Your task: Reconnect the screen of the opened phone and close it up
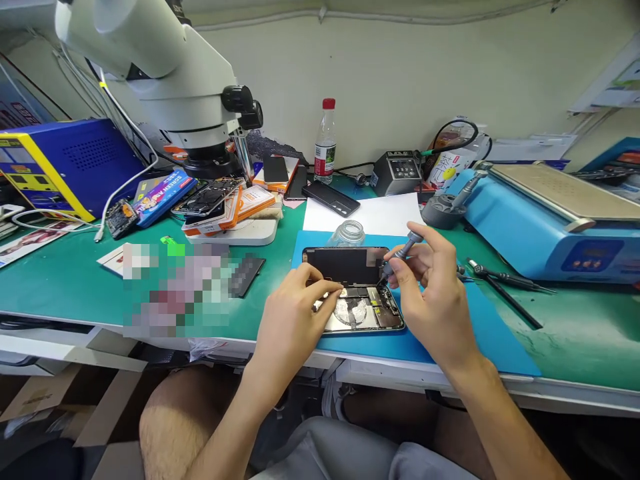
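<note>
An opened smartphone point(377, 319) lies on a blue mat, its inner parts exposed. Its dark screen panel point(345, 265) is tilted up along the far side. My right hand point(440, 293) grips a grey screwdriver point(406, 247), whose tip points down at the phone's upper right inner area; whether it touches a screw is too small to tell. Over the phone's left part, my left hand point(295, 313) has thumb and index finger pinched together, close to the inner parts. What they hold, if anything, cannot be made out. A glass jar point(349, 233) stands just behind the screen panel.
A microscope point(200, 93) rises at the left over stacked phones and boxes. Behind the mat point(480, 340) lie white paper point(385, 212) and a black phone point(331, 199). A blue heating plate machine point(550, 233) stands at right, with tweezers point(510, 280) before it. A bottle point(325, 143) stands by the wall.
</note>
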A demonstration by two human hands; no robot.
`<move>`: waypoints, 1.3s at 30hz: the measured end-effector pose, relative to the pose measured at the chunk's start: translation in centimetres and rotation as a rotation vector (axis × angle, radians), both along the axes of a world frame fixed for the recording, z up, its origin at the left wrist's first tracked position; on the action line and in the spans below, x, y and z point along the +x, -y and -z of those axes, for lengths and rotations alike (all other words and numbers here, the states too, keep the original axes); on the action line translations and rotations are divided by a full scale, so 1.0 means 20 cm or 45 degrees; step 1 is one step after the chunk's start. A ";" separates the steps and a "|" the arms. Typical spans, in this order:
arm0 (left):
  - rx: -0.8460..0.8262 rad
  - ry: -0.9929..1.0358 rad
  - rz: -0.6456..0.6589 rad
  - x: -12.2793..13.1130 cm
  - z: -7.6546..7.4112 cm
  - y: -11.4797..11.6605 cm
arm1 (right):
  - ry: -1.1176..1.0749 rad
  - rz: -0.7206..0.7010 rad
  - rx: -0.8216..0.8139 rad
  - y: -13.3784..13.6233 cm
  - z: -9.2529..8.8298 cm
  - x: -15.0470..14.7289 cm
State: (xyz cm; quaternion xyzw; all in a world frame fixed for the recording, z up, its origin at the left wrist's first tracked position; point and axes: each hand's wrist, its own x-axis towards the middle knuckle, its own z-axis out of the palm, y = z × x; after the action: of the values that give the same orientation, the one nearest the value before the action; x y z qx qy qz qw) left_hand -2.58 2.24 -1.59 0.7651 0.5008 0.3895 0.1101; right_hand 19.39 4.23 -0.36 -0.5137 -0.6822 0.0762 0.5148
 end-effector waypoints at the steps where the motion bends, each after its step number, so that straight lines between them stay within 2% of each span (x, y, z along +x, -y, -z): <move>1: -0.001 0.001 -0.001 0.00 0.00 0.00 | 0.013 -0.020 0.009 0.00 0.00 -0.01; 7: 0.018 0.003 -0.016 0.00 0.00 0.00 | 0.053 -0.171 -0.006 -0.01 0.00 -0.03; 15: 0.008 0.015 -0.025 0.00 0.00 0.01 | 0.075 -0.143 -0.010 0.00 0.00 -0.03; 21: 0.009 0.032 -0.011 0.00 0.00 0.01 | 0.351 -0.020 0.122 0.00 -0.03 -0.03; 26: 0.023 0.055 -0.011 0.00 -0.01 0.01 | 0.255 -0.135 0.074 0.01 -0.03 -0.03; 29: 0.035 0.097 -0.005 0.00 -0.01 0.01 | 0.250 -0.086 0.101 0.02 -0.02 -0.02; 33: 0.059 0.145 -0.003 0.00 -0.02 0.01 | 0.198 -0.097 0.036 0.02 -0.02 -0.01; 39: 0.106 0.067 -0.050 0.06 -0.06 0.01 | 0.302 -0.070 0.131 0.01 -0.01 -0.02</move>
State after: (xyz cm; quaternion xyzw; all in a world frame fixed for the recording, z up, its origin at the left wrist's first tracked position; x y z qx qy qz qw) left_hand -1.28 2.01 -0.34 0.7485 0.4962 0.4319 0.0836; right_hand 19.02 4.01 -0.18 -0.4731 -0.7550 -0.0064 0.4539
